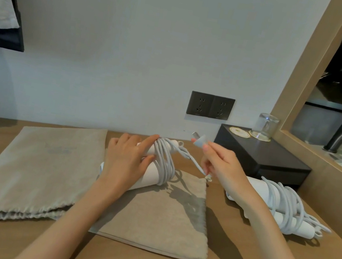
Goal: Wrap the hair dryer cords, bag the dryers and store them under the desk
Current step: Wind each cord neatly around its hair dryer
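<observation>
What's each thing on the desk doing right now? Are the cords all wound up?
Held dryer: gripped by left hand, cord mostly wound round it.
Plug: free end, pinched by right hand.
Second dryer: lying on the desk, cord wound.
Small bag: flat beneath the held dryer.
Big bag: flat on the desk.
Glass: standing on a coaster.
Sockets: nothing plugged in.
</observation>
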Demonstrator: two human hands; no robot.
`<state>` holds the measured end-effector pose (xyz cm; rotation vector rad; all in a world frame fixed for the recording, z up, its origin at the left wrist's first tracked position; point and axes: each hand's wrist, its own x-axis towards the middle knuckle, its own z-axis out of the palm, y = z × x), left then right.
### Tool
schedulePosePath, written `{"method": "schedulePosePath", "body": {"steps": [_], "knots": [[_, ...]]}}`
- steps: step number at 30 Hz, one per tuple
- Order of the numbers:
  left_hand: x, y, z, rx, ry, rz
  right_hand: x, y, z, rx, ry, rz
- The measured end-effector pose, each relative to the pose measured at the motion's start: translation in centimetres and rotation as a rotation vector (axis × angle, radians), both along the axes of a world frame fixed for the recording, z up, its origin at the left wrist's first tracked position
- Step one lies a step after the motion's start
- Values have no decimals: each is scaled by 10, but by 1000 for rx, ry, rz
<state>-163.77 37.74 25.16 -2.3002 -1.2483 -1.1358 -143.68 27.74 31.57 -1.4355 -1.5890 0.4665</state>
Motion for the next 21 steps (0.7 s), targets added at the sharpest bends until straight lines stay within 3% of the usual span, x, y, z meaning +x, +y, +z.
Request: {"method": "schedulePosePath", "body": {"steps": [3, 5, 11, 18, 21], "knots": [[-1, 0, 2, -86, -49, -18, -2, -7, -2, -168, 1, 180], [-2, -3, 5, -156, -122, -50, -4, -11, -7, -257, -89, 192], [-6, -6, 7, -275, -234, -107, -6, 0, -23, -69, -546, -121], [-14, 8, 5, -341, -292, -184, 1, 18, -40, 187, -334, -237], [-15, 8, 4, -352, -294, -205, 9, 27, -40, 165, -348, -234]]}}
